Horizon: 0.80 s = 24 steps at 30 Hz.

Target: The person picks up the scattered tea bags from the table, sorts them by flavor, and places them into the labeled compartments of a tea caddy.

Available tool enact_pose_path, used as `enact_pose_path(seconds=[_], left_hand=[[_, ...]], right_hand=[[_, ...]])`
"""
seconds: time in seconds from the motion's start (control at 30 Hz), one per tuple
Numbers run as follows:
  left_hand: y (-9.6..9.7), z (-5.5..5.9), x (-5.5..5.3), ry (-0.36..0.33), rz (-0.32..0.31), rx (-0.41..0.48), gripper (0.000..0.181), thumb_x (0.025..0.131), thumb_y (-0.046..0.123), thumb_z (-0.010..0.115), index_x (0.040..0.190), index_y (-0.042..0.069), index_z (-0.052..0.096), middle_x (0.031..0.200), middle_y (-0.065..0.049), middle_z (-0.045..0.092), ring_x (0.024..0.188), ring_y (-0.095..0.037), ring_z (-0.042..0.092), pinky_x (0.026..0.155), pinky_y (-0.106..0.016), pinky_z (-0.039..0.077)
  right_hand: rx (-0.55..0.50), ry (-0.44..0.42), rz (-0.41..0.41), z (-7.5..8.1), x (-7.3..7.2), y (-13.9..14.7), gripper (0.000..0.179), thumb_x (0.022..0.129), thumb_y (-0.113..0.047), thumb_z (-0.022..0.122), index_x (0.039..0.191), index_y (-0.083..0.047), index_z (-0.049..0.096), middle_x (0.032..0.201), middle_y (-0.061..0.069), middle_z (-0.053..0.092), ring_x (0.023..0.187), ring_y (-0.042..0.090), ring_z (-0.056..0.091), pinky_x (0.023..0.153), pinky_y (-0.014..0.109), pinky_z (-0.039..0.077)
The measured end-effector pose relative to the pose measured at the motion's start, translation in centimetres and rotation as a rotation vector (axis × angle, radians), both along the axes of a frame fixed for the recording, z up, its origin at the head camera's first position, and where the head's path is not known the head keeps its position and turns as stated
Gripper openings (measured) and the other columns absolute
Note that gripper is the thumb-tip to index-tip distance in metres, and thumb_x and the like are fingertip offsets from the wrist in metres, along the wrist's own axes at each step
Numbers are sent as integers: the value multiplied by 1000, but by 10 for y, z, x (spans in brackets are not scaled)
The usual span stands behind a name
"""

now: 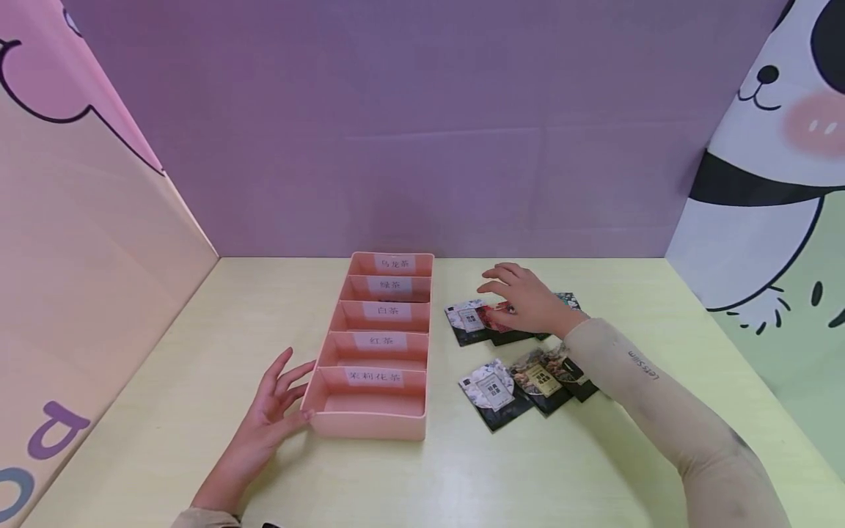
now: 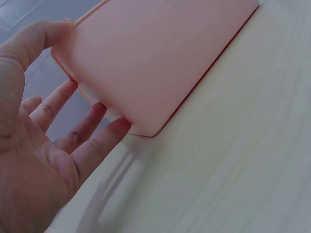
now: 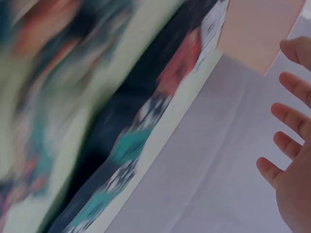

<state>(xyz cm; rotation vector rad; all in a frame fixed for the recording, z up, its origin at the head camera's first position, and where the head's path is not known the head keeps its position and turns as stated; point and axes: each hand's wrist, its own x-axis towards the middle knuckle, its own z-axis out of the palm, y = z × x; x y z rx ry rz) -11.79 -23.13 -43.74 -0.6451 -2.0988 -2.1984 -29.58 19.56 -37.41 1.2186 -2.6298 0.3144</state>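
Observation:
A pink divided box (image 1: 367, 425) stands in the middle of the table, its compartments bearing white labels with Chinese characters. My left hand (image 1: 267, 418) is at its front left corner; in the left wrist view the fingertips (image 2: 119, 127) touch the box wall (image 2: 141, 63), fingers spread. Above the far row of dark tea packets (image 1: 465, 323) hovers my right hand (image 1: 528, 301), palm down and holding nothing. It partly covers those packets. In the right wrist view its fingers (image 3: 291, 119) are spread apart, and the packets (image 3: 146, 116) below look blurred.
Nearer to me lies a second row of overlapping tea packets (image 1: 495, 396), right of the box; my right sleeve (image 1: 660, 411) passes over its right end. A purple backdrop (image 1: 436, 147) rises behind the pale table (image 1: 515, 477), with printed panels at both sides.

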Motion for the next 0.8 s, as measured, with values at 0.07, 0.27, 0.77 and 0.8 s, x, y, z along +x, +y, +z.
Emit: enact_pose_path(seconds=[0.07, 0.27, 0.77, 0.8], left_hand=[[0, 0, 0, 2, 1, -1, 89, 91, -17, 54, 159, 23, 13, 144, 13, 48, 121, -5, 52, 93, -20, 48], [-1, 0, 0, 5, -4, -4, 89, 91, -18, 53, 159, 24, 13, 144, 13, 48, 122, -5, 52, 92, -20, 48], [0, 0, 1, 3, -10, -6, 89, 92, -17, 52, 160, 24, 12, 144, 14, 48, 123, -4, 51, 92, -19, 48], [1, 1, 1, 2, -9, -6, 89, 92, -17, 52, 159, 24, 13, 144, 14, 48, 123, -4, 51, 92, -19, 48]], right_hand=[[20, -29, -20, -1, -1, 12, 38, 94, -22, 67, 128, -7, 61, 141, 19, 49, 135, 42, 36, 107, 63, 30], [79, -111, -117, -4, -4, 49, 47, 94, -23, 68, 136, -7, 55, 145, 21, 43, 138, 46, 29, 108, 69, 21], [141, -316, -368, -2, -13, 103, 70, 85, -19, 68, 148, -3, 41, 148, 28, 39, 136, 51, 24, 104, 73, 15], [144, -329, -378, -1, -14, 105, 72, 84, -20, 69, 149, -3, 40, 148, 29, 38, 136, 52, 24, 103, 73, 16]])
